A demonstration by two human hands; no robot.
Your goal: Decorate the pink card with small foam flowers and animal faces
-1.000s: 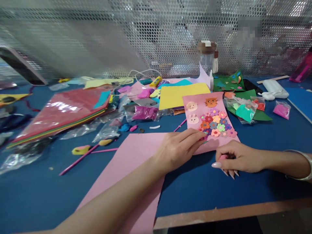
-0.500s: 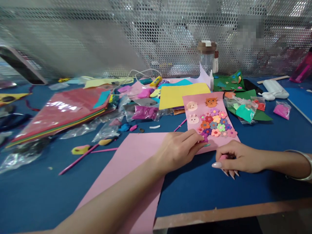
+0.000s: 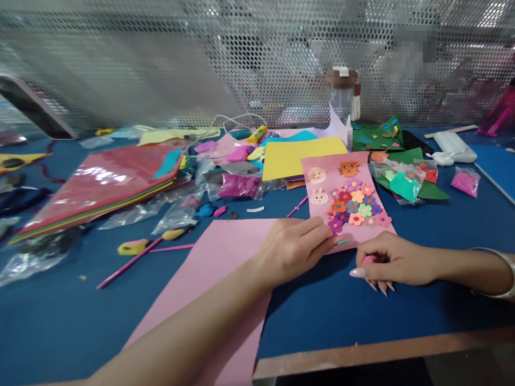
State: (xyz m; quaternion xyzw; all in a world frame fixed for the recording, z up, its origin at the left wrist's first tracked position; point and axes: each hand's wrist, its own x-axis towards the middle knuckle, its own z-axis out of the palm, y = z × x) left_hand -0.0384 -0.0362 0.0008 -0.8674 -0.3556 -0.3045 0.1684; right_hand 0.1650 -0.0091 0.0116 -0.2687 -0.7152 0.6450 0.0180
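Note:
My left hand [image 3: 295, 249] reaches in from the left with its fingers pinched at the lower left of a pink decorated card [image 3: 344, 245]. A thin green strip of clay [image 3: 343, 242] pokes out from its fingertips, just over the card's lower part. Several clay flowers [image 3: 356, 205] cluster on the card, below an orange cat face [image 3: 348, 169] and two pale animal faces [image 3: 319, 196]. My right hand [image 3: 398, 261] rests on the table just below the card's right corner, fingers curled around a lump of pink clay [image 3: 369, 259] that is partly hidden.
A larger pink sheet [image 3: 225, 257] lies under my left forearm. Behind it are clay packets [image 3: 240, 186], a yellow sheet [image 3: 301, 158] and pink sticks [image 3: 129, 264]. A lidded cup [image 3: 341, 96] stands by the perforated metal screen [image 3: 257, 59]. Bagged clay [image 3: 404, 186] and a white case [image 3: 454, 147] lie right.
My left fingertips have shifted slightly to the right and down with the green strip, uncovering more of a purple flower. My right hand has stayed in place.

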